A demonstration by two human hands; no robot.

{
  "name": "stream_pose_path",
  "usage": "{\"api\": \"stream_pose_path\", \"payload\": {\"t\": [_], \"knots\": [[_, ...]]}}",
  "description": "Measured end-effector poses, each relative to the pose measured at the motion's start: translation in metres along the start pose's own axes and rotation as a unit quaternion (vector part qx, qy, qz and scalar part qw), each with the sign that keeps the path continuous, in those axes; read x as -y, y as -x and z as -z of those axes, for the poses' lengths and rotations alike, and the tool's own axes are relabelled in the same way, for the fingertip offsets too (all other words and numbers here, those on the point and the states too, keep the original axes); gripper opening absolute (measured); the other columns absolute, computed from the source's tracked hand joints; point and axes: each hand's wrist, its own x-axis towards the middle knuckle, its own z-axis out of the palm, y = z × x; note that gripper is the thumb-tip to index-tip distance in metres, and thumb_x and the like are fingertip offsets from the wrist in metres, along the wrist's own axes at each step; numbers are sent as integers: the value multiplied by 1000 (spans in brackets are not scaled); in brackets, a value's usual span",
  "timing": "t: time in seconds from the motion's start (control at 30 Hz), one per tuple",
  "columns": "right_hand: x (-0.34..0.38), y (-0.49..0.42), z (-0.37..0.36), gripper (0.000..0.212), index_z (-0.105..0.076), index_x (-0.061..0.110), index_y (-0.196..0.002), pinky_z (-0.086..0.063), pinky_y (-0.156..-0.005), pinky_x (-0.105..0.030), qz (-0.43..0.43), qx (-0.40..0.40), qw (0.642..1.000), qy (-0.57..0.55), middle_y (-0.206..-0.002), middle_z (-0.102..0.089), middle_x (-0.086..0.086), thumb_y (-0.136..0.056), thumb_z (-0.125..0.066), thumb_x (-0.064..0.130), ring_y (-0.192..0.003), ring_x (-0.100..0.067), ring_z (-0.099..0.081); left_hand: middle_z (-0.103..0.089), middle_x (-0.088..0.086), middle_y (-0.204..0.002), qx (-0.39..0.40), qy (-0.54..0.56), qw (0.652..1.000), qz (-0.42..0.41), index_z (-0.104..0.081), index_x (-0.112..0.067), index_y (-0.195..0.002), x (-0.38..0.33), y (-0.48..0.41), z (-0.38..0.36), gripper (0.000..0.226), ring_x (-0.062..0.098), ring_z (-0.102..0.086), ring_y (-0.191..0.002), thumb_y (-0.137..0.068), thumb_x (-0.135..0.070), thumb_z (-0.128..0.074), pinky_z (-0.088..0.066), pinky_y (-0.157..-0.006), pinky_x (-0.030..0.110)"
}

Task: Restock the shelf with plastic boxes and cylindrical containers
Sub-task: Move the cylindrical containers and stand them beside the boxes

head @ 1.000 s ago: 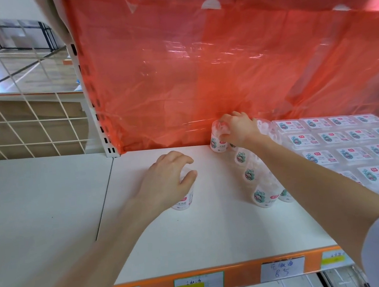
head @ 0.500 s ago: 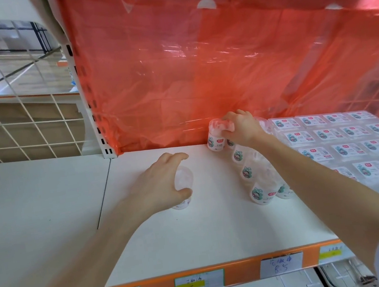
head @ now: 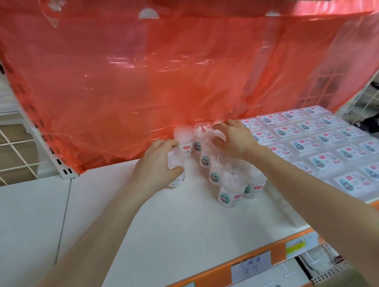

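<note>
Head camera, middle of the frame: what has the left hand (head: 159, 165) got?

One small clear container (head: 177, 181). Fingers and thumb are curled round its side, and its bottom is on the white shelf (head: 172, 237), just left of the row of containers (head: 214, 176) that runs back toward the red sheet (head: 150, 76).

And the right hand (head: 233, 137)?

Spread over the caps at the far end of that row, fingers fairly straight, gripping nothing I can see. The flat boxes (head: 329, 149) fill the right of the frame.

How will the container handle?

Light, I'd guess, and thin-walled and smooth, so easy to tip or squeeze. Take it low round the label and slide it in gently, or the neighbours may topple.
</note>
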Motion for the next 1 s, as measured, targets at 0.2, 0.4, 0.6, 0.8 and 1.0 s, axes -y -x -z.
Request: {"api": "stream_pose_path", "payload": {"t": [0.2,0.4,0.6,0.8,1.0], "knots": [[-4,-4,-6,43,-41,22,-138,-26,-107,-48,49,38,998,0,-145,-35,-6,-96,-39,34,-131,-30,-29,-43,5,-131,-24,2,1000,18,-47,-17,-131,-10,-18,-17,60,23,-43,-120,-76,-14,-70,-31,-91,25],[-5,-4,-19,42,-43,21,-135,-16,-108,-53,71,45,996,23,-146,-34,-6,-97,-33,37,-133,-30,-26,-42,7,-135,-42,12,998,43,-46,-14,-132,-12,-27,-38,56,24,-43,-121,-79,-12,-67,-31,-94,28],[-8,-5,-24,45,-40,21,-137,-14,-108,-54,79,41,996,16,-147,-32,-6,-96,-31,38,-133,-29,-25,-33,7,-142,-85,78,991,63,-35,-14,-138,-3,-12,-55,73,19,-33,-129,-76,-6,-70,-24,-95,16],[-8,-6,-25,46,-39,20,-138,-14,-108,-54,78,43,996,13,-150,-29,-6,-96,-30,38,-135,-29,-23,-41,11,-138,-133,87,984,77,-36,-11,-138,0,-8,-55,68,23,-38,-127,-78,-7,-68,-28,-97,23],[-8,-5,-24,46,-38,21,-138,-14,-108,-54,82,36,996,11,-150,-29,-5,-97,-30,38,-135,-29,-23,-44,9,-137,-119,63,988,77,-40,-10,-136,-3,-19,-52,61,23,-41,-125,-81,-7,-64,-28,-96,22]]}}
